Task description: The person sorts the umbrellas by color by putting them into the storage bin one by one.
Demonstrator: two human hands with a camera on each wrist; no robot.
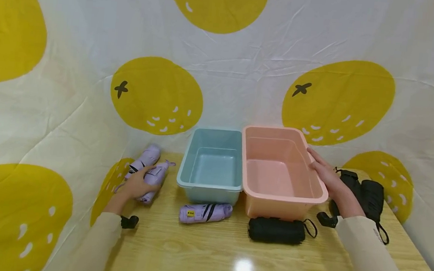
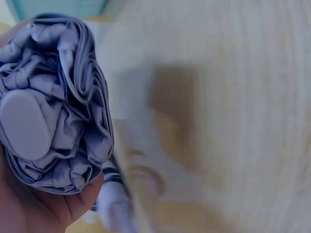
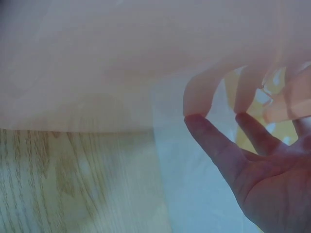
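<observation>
My left hand [image 1: 138, 185] grips a folded purple umbrella [image 1: 157, 175] at the table's left side. In the left wrist view the held umbrella's bunched fabric and oval end button [image 2: 25, 124] face the camera. Close against it, on the far left, lies a second purple umbrella [image 1: 149, 155]. On the other side, my right hand [image 1: 328, 178] touches the pink bin [image 1: 284, 199] at its right side. The right wrist view has the fingertips [image 3: 195, 119] meeting the bin's glossy outer wall, where they are mirrored.
A blue bin [image 1: 209, 186] stands left of the pink one, rims touching. Before it lies another purple umbrella [image 1: 206, 213]; a black umbrella [image 1: 276, 231] lies before the pink bin. Two more black folded umbrellas [image 1: 372, 198] lie beyond my right wrist. A patterned curtain [image 1: 236, 86] surrounds the wooden table.
</observation>
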